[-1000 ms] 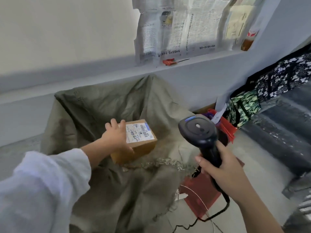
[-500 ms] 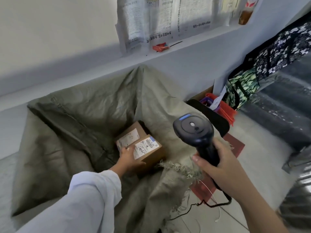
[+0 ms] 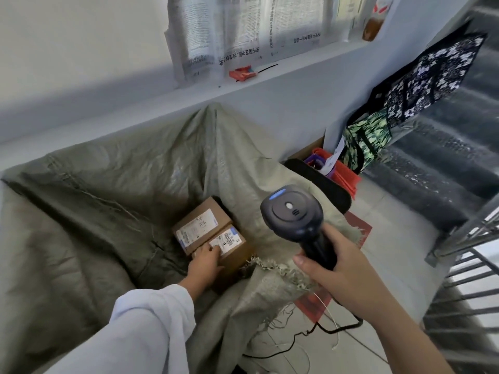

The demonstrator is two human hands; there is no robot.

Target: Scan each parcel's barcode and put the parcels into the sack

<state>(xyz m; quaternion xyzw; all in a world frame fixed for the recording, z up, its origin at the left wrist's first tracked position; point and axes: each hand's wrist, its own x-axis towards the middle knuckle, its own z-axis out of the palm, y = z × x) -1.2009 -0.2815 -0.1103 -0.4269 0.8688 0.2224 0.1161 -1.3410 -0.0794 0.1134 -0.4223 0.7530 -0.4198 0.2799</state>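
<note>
Now resting flat left hand fingers on the nearer parcel inside the sack, gripping the scanner with the right hand.

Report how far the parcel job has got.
Done: one labelled box lies in the sack. In hand: a second box sits beside it, touching, with the left hand resting on its top; the right hand grips the scanner. Left: letting go of that box. No other parcels show, so the remaining count is unknown.
</note>
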